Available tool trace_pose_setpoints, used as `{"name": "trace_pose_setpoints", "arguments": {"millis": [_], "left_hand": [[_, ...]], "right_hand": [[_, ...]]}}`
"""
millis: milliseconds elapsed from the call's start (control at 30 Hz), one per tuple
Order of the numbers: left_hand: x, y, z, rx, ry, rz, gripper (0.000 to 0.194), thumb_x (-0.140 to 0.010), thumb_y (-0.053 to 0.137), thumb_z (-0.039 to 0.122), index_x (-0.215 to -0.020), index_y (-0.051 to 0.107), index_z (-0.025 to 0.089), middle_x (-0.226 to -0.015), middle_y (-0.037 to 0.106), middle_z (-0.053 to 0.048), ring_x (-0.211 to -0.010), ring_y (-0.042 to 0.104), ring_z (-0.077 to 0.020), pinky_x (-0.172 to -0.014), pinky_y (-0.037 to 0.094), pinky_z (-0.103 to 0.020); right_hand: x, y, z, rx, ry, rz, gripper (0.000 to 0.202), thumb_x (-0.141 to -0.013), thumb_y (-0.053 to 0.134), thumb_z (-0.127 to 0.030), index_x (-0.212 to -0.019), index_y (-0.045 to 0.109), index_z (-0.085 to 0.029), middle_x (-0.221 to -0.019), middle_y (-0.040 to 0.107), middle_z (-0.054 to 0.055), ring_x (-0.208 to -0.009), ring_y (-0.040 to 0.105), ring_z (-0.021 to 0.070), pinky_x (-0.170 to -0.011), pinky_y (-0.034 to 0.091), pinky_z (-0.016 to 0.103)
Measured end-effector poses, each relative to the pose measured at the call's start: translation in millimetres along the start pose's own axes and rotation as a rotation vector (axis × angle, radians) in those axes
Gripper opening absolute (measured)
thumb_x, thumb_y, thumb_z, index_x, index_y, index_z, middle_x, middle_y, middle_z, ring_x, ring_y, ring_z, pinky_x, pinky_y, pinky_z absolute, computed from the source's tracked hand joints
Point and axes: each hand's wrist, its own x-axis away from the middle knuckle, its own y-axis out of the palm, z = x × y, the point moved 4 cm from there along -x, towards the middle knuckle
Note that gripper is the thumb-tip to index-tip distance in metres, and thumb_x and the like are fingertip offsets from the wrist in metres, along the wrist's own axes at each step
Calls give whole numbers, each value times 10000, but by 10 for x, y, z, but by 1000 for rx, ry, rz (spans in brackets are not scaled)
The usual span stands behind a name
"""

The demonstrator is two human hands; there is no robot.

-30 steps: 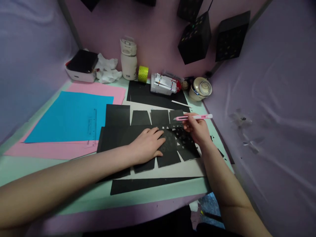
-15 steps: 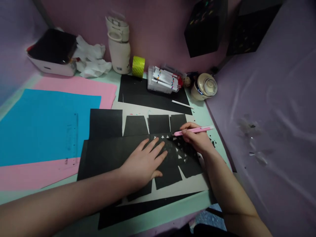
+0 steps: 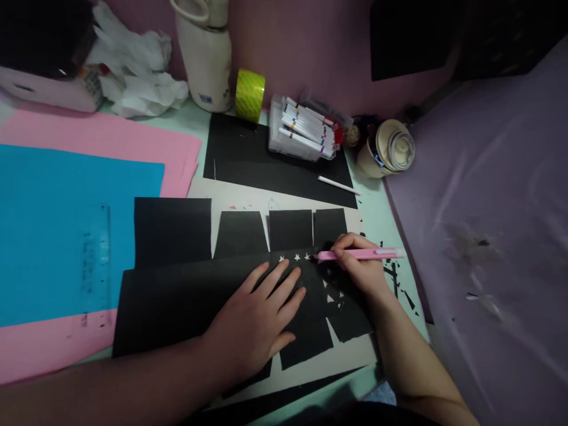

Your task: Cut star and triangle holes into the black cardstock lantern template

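Observation:
Black card with flaps along its edges lies on a pale board. My left hand rests flat on it, fingers spread, just below a row of small star-shaped cutouts. Pinched in my right hand is a pink pen-like cutter, its tip touching the card beside the rightmost star. Several small triangular cutouts show below that tip. The exact shape of the cutter's tip is too small to make out.
Blue sheet and pink paper lie at the left, under a clear ruler. Behind stand a white bottle, yellow tape, a box of markers and a cup. Black scraps lie at the right.
The view has moved closer and lower, so the objects look larger and shifted. My left hand stays flat on the card, and my right hand still holds the pink cutter by the stars.

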Motion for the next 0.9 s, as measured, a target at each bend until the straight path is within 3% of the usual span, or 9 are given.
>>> {"name": "trace_pose_setpoints", "arguments": {"millis": [100,233,400,500,600,900], "left_hand": [[40,-5,6,-41,-23,-11,607,-828,650,597,-1324,599,251,-1513,476,-84,-1401,401,-322,-1114,310,-506],[113,-56,51,-116,-19,-19,688,-757,675,674,-1264,655,209,-1487,493,-149,-1367,418,-403,-1046,355,-594],[109,-105,138,-103,16,-51,715,-696,717,696,-1156,702,149,-1495,475,-176,-1395,382,-386,-1086,347,-565],[81,-93,144,-75,12,-55,704,-693,719,697,-1143,701,156,-1475,504,-166,-1394,387,-388,-1114,317,-567],[85,-70,140,-79,9,-54,755,-715,697,701,-1254,648,174,-1485,494,-159,-1390,393,-394,-1104,316,-588],[109,-23,167,-117,5,-47,770,-746,647,722,-1316,619,204,-1476,509,-143,-1393,391,-396,-1108,291,-590]], "right_hand": [[-2,-88,38,-175,-15,106,118,-791,701,-288,-721,648,-209,-690,614,0,-579,520,126,-531,396,263],[54,-148,-18,-433,96,108,144,-769,723,-335,-757,648,-212,-635,551,-23,-458,419,86,-420,305,231],[184,43,-190,-479,308,-90,251,-805,697,-420,-964,689,-226,-733,675,22,-552,590,142,-436,390,239],[188,185,-240,-262,235,-85,100,-802,717,-294,-868,701,-220,-723,673,1,-588,589,124,-501,427,235],[159,311,-255,-42,92,-66,13,-821,675,-224,-813,675,-214,-780,674,4,-678,610,138,-576,463,250],[163,443,-162,29,-75,-63,158,-813,716,-218,-749,572,-222,-712,616,-17,-639,576,133,-579,449,263]]}}
